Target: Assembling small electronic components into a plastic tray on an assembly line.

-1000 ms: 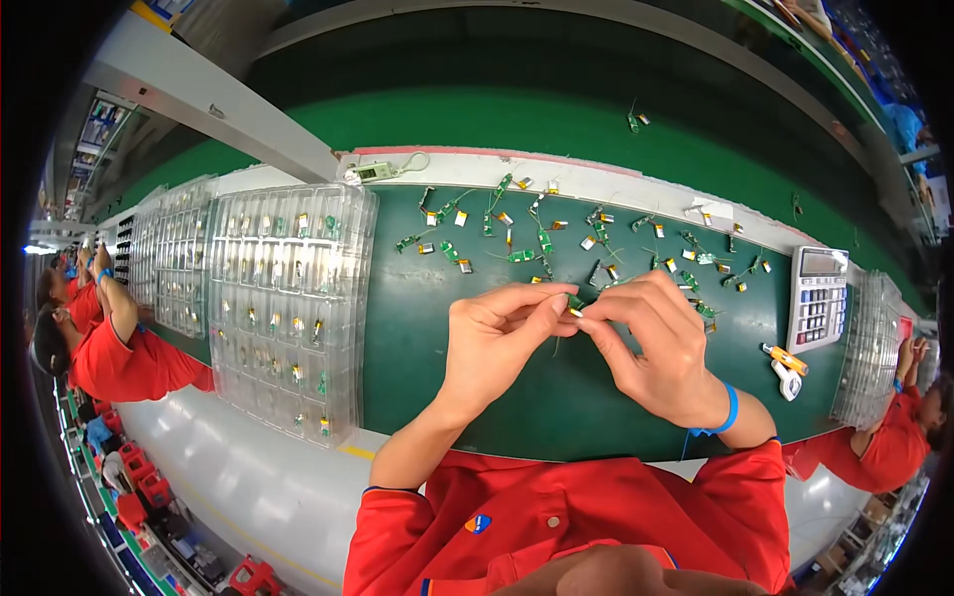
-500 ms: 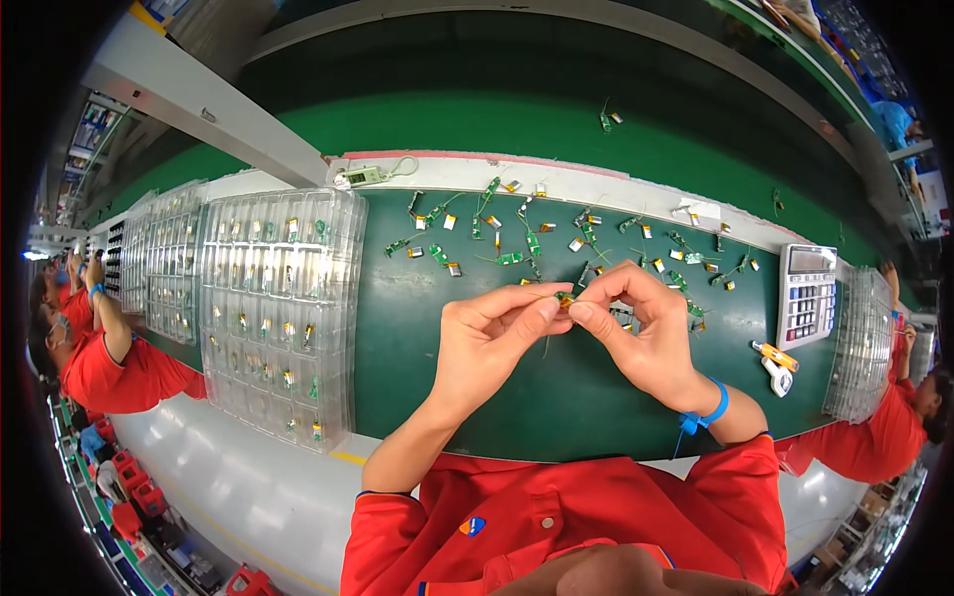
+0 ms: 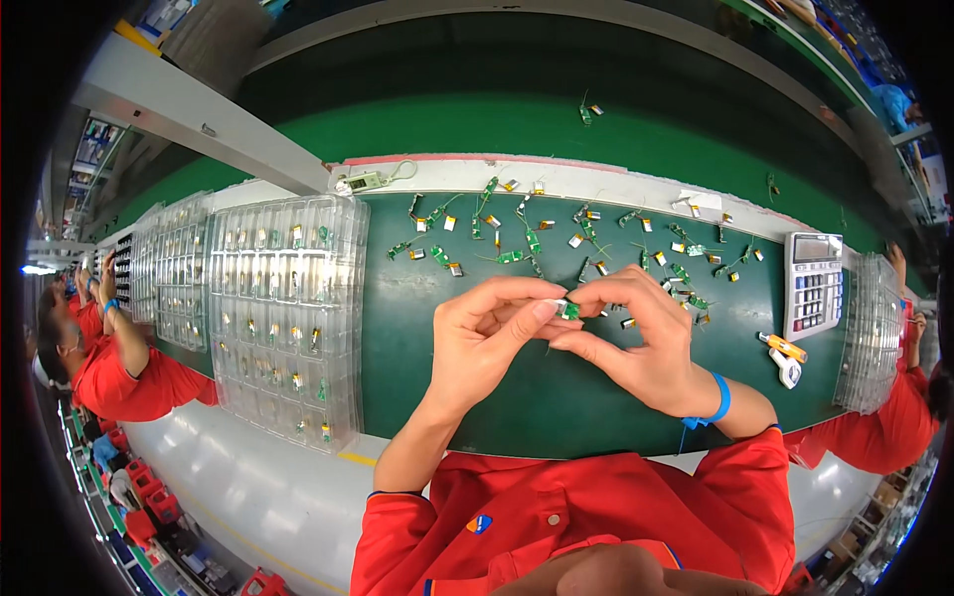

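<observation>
My left hand (image 3: 484, 338) and my right hand (image 3: 636, 333) meet above the dark green mat (image 3: 556, 407), fingertips pinched together on one small green circuit piece with thin wires (image 3: 568, 309). Several more small green boards and silver cells (image 3: 537, 238) lie scattered on the mat just beyond my hands. A blue band (image 3: 717, 399) circles my right wrist.
A clear plastic tray (image 3: 283, 318) with many pockets, some holding small parts, lies to my left, with more trays farther left. A calculator (image 3: 813, 285) and an orange-handled tool (image 3: 783, 347) sit at right. Another clear tray (image 3: 872, 333) lies far right. Workers in red sit on both sides.
My hands stay pinched on the small piece and have shifted slightly; the view has tilted a little, so the mat and trays sit differently in the frame.
</observation>
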Action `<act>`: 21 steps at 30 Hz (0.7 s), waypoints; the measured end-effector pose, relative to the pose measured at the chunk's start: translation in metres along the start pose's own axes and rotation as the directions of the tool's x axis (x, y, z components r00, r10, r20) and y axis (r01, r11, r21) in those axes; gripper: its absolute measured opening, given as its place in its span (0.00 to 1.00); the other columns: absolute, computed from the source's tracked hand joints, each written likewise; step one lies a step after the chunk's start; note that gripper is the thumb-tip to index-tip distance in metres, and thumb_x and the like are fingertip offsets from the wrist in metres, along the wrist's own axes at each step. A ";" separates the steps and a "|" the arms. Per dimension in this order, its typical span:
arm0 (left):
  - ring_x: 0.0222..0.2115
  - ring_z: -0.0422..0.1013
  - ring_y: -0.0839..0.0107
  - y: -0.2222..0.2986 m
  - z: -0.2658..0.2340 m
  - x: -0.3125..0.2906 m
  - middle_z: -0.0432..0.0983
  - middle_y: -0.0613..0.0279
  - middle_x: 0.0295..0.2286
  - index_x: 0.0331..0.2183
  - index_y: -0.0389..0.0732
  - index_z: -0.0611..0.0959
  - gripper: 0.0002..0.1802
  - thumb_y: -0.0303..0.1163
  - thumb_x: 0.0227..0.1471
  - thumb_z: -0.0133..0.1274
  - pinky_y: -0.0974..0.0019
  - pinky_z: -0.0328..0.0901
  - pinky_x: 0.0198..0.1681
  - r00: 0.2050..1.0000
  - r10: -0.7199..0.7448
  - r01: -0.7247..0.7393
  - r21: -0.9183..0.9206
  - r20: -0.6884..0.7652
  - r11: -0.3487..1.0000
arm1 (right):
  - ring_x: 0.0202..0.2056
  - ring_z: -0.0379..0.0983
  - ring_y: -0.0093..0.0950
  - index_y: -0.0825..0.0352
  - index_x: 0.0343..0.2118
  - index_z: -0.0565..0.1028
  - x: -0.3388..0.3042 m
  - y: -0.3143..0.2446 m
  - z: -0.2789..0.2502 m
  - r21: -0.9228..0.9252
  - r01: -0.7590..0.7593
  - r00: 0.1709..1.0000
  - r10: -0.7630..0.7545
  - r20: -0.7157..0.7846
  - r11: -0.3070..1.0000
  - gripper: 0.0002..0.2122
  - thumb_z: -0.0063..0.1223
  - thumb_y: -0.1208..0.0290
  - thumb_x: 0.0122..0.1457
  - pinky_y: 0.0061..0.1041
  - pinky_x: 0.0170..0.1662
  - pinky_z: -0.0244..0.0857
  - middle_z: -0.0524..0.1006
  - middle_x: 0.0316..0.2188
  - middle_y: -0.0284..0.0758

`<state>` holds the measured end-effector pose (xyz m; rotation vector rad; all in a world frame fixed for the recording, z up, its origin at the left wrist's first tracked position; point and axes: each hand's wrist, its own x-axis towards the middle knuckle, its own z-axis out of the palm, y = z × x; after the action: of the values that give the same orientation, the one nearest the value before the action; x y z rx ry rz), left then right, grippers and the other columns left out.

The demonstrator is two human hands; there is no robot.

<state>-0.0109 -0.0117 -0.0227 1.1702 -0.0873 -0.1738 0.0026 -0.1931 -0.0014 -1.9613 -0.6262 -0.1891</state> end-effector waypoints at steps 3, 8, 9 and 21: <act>0.34 0.76 0.70 0.001 0.001 -0.002 0.78 0.54 0.32 0.38 0.29 0.78 0.08 0.21 0.54 0.52 0.68 0.74 0.39 0.998 0.055 -0.054 0.041 -0.020 0.998 | 0.28 0.72 0.27 0.69 0.33 0.76 -0.002 0.002 0.003 -0.027 0.033 0.999 -0.034 -0.036 0.999 0.14 0.67 0.78 0.41 0.23 0.32 0.66 0.77 0.27 0.35; 0.31 0.76 0.71 0.002 0.005 -0.003 0.78 0.55 0.29 0.36 0.30 0.77 0.07 0.22 0.52 0.54 0.67 0.74 0.36 0.997 0.053 -0.047 0.093 -0.055 0.995 | 0.28 0.73 0.30 0.70 0.31 0.77 -0.002 0.004 0.002 -0.100 0.086 0.994 -0.092 -0.054 0.991 0.12 0.66 0.80 0.41 0.25 0.31 0.67 0.78 0.27 0.36; 0.31 0.76 0.71 0.002 0.004 -0.003 0.78 0.55 0.30 0.36 0.30 0.77 0.07 0.21 0.52 0.54 0.67 0.74 0.36 0.998 0.050 -0.045 0.098 -0.043 0.994 | 0.27 0.73 0.31 0.70 0.30 0.77 -0.002 0.005 0.002 -0.118 0.124 0.988 -0.134 -0.076 0.985 0.11 0.65 0.80 0.41 0.25 0.31 0.68 0.78 0.27 0.36; 0.31 0.76 0.67 -0.001 -0.007 0.000 0.75 0.53 0.29 0.32 0.31 0.75 0.04 0.17 0.51 0.53 0.67 0.74 0.35 0.987 0.012 0.004 -0.096 0.159 0.995 | 0.27 0.75 0.34 0.70 0.29 0.77 0.002 0.008 -0.004 -0.062 0.206 0.978 -0.207 -0.018 0.977 0.09 0.65 0.80 0.42 0.28 0.31 0.70 0.78 0.24 0.37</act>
<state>-0.0099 -0.0057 -0.0263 1.0594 -0.2198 -0.2652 0.0087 -0.1984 -0.0048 -1.9464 -0.8172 -0.3638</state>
